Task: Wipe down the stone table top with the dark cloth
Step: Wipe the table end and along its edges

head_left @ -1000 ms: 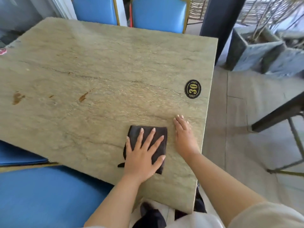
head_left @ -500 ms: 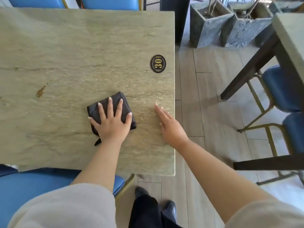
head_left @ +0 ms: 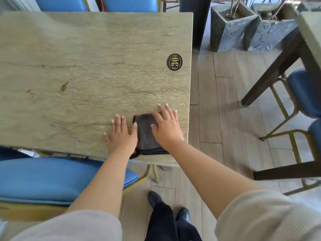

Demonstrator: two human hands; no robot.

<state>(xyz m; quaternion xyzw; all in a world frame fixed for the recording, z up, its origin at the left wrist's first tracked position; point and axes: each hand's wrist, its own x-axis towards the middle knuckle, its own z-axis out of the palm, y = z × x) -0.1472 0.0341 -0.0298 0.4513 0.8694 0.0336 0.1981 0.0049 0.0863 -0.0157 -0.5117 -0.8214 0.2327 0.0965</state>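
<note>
The greenish stone table top (head_left: 90, 66) fills the upper left of the head view. A folded dark cloth (head_left: 145, 134) lies near the table's front right corner. My right hand (head_left: 166, 126) lies flat on the cloth's right part, fingers straight and spread. My left hand (head_left: 121, 134) rests flat on the bare stone just left of the cloth, its thumb touching the cloth's edge. Brown stains (head_left: 64, 86) mark the stone to the left.
A black oval number plate reading 30 (head_left: 175, 62) is fixed near the table's right edge. Blue padded chairs stand at the near left (head_left: 52, 178), far side (head_left: 130, 4) and right (head_left: 304, 91). Stone planters (head_left: 229, 26) and another table's dark leg (head_left: 271, 72) stand to the right.
The cloth has passed from under my left hand to under my right hand, nearer the table's front right corner. My left hand now rests on bare stone beside it.
</note>
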